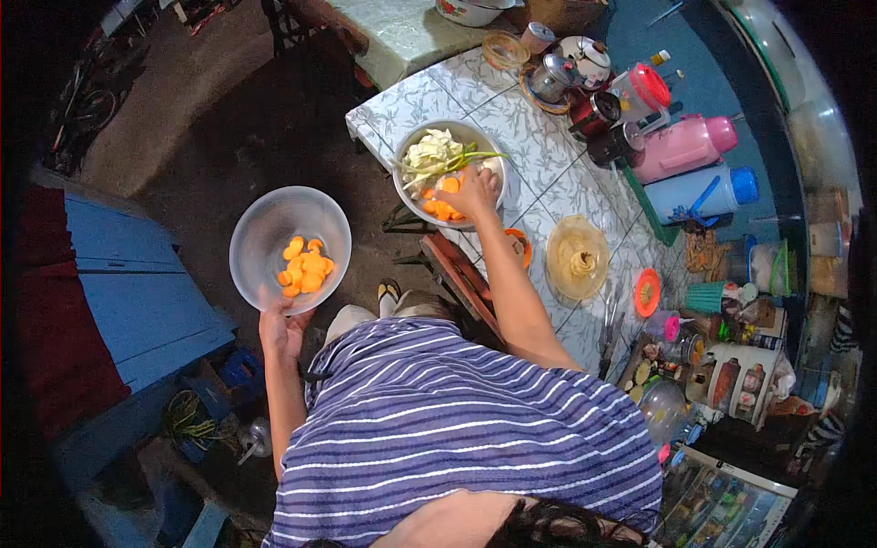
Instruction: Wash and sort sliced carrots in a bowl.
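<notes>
My left hand (283, 327) grips the lower rim of a translucent plastic bowl (255, 240), held out over the floor at my left. Orange carrot slices (306, 268) lie in its bottom. On the tiled table, a second bowl (505, 188) holds pale cut vegetables (433, 152), green stalks (458, 162) and more carrot slices (445, 207). My right hand (477, 192) reaches into this bowl, over its right side beside the carrots. Its fingertips are partly hidden, and whether it holds anything does not show.
Right of the bowl, a yellowish dish (577, 257) and an orange-rimmed container (647, 292) stand on the table. Pink (685, 145) and blue (702, 194) thermos flasks lie toward the wall in this view, near a kettle (553, 79). A red wooden chair (460, 284) stands at the table's near edge.
</notes>
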Demonstrator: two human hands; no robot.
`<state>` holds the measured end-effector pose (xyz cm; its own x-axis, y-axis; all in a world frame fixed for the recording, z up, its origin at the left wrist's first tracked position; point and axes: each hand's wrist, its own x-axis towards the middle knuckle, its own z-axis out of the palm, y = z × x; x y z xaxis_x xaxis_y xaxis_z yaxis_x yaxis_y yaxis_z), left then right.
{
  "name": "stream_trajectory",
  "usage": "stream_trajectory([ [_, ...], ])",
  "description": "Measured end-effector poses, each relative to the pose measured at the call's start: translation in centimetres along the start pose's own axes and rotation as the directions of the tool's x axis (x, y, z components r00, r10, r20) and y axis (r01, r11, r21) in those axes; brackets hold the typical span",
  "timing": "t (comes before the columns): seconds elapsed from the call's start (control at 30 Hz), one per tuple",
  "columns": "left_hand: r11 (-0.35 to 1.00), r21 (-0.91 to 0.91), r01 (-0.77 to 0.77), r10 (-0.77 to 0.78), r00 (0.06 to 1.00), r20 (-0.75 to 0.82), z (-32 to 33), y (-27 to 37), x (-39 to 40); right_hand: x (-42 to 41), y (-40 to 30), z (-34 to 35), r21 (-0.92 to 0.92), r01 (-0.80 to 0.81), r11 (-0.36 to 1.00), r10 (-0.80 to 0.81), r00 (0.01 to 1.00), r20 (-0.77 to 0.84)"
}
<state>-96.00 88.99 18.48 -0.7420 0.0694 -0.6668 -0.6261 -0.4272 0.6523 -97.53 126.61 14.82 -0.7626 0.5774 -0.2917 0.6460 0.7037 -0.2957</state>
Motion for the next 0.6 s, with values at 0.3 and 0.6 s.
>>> stream_trajectory([
  [0.3,1.000,0.015,-0.002,0.001,0.997,0.071,2.0,0.0,-0.4,0.7,0.4,2.8,-0.072,0.023,0.997,-0.035,0.984,-0.173],
  [0.6,0.990,0.143,-0.017,-0.004,0.989,0.149,5.9,-0.2,-0.4,1.4,1.5,2.2,0.227,0.207,0.952,-0.189,0.977,-0.099],
])
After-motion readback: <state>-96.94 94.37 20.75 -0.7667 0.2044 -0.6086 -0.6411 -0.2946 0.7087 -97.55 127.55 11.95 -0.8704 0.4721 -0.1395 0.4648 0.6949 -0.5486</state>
